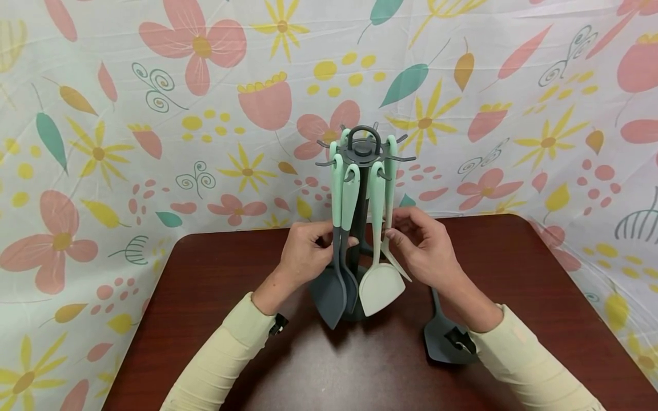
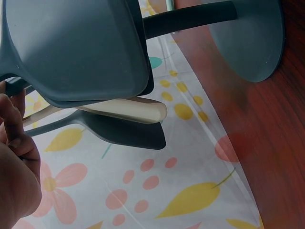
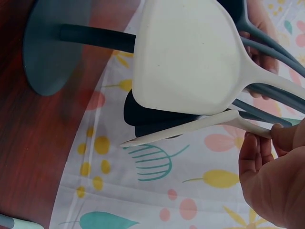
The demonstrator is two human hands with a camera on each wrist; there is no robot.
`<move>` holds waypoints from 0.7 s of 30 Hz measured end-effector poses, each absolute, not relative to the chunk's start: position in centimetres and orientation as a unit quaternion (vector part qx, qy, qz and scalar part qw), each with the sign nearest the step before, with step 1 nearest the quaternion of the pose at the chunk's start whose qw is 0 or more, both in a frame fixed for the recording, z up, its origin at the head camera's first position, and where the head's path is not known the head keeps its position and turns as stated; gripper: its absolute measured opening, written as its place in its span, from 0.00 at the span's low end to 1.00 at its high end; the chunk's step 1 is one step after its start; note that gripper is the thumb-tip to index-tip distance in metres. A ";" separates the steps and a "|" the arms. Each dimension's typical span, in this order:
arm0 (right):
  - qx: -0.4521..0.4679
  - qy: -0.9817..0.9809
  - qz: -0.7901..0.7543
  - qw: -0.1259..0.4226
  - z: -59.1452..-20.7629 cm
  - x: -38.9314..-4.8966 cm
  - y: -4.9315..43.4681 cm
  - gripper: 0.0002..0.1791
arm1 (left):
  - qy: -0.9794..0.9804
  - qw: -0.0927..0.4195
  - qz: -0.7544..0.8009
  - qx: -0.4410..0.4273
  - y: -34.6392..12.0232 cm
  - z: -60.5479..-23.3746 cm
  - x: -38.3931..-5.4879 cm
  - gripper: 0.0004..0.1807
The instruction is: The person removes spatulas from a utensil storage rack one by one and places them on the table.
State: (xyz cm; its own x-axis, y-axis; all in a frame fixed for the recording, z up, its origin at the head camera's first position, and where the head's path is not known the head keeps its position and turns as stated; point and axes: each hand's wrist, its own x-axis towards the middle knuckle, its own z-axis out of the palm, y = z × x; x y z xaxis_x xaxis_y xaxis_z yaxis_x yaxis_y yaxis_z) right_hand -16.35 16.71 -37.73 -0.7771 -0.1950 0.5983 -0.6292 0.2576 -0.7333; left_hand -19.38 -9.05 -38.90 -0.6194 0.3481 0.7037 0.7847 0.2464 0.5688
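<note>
Head view: the utensil stand (image 1: pixel 362 151) is standing upright on the dark red surface (image 1: pixel 308 371). Mint-handled utensils (image 1: pixel 350 200) are hanging around it by their looped tops from its hooks (image 1: pixel 409 158), probably so that their heads can dangle freely. Two grey spatulas (image 1: pixel 329 297) are hanging at the stand's front left, and a cream turner (image 1: pixel 382 290) is hanging at its front right. One loose grey turner (image 1: pixel 447 341) is lying on the surface, to the right of the stand and nearer the person. The left hand (image 1: pixel 308 248) is resting at the stand's left side, its fingers partly hidden behind the grey spatulas. At the stand's right side, the right hand (image 1: pixel 424 245) is pinching a slim cream utensil (image 1: pixel 397 262) that is showing edge-on. Both sleeved forearms (image 1: pixel 221 354) are slanting inward toward the stand.

Left wrist view: the stand's round base (image 2: pixel 257 47) is showing beyond the nearest grey head. Away from that base, the left hand's fingers are curling in, apparently pinching the thin shaft of a grey utensil (image 2: pixel 128 133), perhaps to keep it from swinging; part of the hand is cut off.

Right wrist view: well above the stand's base, the right hand's thumb is pressing against bent fingers, the cream neck lying between them. Holding there is probably giving control over the utensil's tilt.
</note>
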 end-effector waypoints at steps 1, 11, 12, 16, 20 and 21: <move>0.269 -0.767 0.547 0.199 -37.7 -16.3 16.7 0.18 | -0.757 0.225 -0.486 -0.374 -9.0 -38.9 -19.4 0.09; 0.270 -0.767 0.547 0.200 -37.5 -16.3 16.8 0.15 | -0.758 0.225 -0.487 -0.369 -9.0 -38.7 -19.2 0.09; 0.270 -0.767 0.546 0.201 -37.4 -16.3 16.8 0.15 | -0.758 0.225 -0.488 -0.369 -9.0 -38.7 -19.2 0.10; 0.269 -0.767 0.546 0.204 -37.4 -16.3 16.9 0.14 | -0.758 0.224 -0.488 -0.371 -9.0 -38.8 -19.2 0.09; 0.268 -0.767 0.542 0.212 -37.3 -16.3 16.9 0.14 | -0.757 0.224 -0.489 -0.372 -9.0 -38.8 -19.2 0.07; 0.269 -0.767 0.542 0.213 -37.2 -16.3 16.9 0.14 | -0.757 0.224 -0.489 -0.372 -9.0 -38.8 -19.2 0.07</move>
